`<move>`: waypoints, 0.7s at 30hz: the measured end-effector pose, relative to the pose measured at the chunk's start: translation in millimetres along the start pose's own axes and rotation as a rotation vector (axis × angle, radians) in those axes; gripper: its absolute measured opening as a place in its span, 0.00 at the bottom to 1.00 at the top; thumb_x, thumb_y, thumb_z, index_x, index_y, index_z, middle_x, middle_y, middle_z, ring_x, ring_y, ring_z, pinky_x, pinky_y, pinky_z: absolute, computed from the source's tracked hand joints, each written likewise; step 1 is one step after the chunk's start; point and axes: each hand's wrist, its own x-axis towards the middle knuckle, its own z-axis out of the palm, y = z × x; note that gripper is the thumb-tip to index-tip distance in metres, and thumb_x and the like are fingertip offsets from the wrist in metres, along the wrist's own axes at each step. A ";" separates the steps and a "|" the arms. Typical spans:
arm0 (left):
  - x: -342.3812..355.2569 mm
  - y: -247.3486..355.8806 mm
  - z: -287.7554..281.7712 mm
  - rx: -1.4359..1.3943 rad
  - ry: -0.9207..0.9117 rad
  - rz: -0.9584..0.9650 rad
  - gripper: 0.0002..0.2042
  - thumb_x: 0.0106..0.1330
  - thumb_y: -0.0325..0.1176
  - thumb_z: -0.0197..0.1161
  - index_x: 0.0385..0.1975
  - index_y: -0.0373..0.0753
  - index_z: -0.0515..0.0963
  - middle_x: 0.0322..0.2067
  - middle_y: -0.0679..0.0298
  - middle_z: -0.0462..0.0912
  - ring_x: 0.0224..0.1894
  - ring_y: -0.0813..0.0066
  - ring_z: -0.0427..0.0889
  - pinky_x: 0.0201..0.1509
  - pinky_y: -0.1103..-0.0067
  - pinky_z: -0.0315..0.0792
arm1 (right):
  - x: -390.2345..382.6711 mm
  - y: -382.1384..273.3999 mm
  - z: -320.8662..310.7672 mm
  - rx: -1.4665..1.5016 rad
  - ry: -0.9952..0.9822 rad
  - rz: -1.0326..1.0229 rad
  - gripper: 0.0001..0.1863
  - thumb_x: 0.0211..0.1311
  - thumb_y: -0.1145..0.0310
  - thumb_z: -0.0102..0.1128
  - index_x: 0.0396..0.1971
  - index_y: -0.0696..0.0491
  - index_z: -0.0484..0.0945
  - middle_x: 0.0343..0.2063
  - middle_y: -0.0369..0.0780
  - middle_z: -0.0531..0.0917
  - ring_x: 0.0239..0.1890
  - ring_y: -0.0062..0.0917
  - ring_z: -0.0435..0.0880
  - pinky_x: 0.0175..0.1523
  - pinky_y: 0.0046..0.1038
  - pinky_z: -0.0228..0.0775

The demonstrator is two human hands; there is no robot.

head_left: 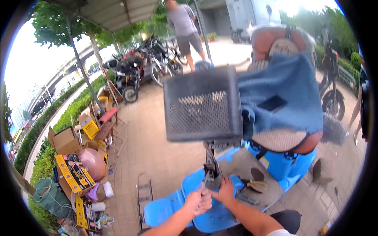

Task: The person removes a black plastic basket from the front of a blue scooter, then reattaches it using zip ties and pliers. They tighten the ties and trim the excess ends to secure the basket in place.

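Observation:
Below the black basket [202, 104], a dark stem with cables [211, 167] runs down to a grey part [213, 182] above blue scooter panels [212, 216]. My left hand [198, 201] is closed around a thin metal tool, whose shaft [205, 177] points up beside the stem; its exact kind is too small to tell. My right hand [224, 191] is against the grey part, fingers bent around its right side and thumb toward my left hand. Right of it, pliers [256, 185] with yellowish handles lie on the grey footboard [271, 192].
A blue cloth [291, 86] with a dark flat rectangle [272, 103] covers the scooter seat. Cardboard boxes [65, 140], yellow-black boxes [75, 173] and a green bag [51, 196] crowd the left. A small bench [106, 128], parked bicycles [159, 70] and a standing person [184, 25] are farther off.

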 end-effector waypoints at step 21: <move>49.7 -55.1 56.7 -0.225 0.166 0.337 0.22 0.73 0.55 0.40 0.20 0.48 0.61 0.11 0.72 0.51 0.08 0.79 0.49 0.12 0.80 0.47 | 15.6 -2.2 -0.3 0.031 -0.081 0.126 0.31 0.50 0.46 0.61 0.45 0.56 0.74 0.48 0.44 0.75 0.51 0.43 0.73 0.57 0.42 0.64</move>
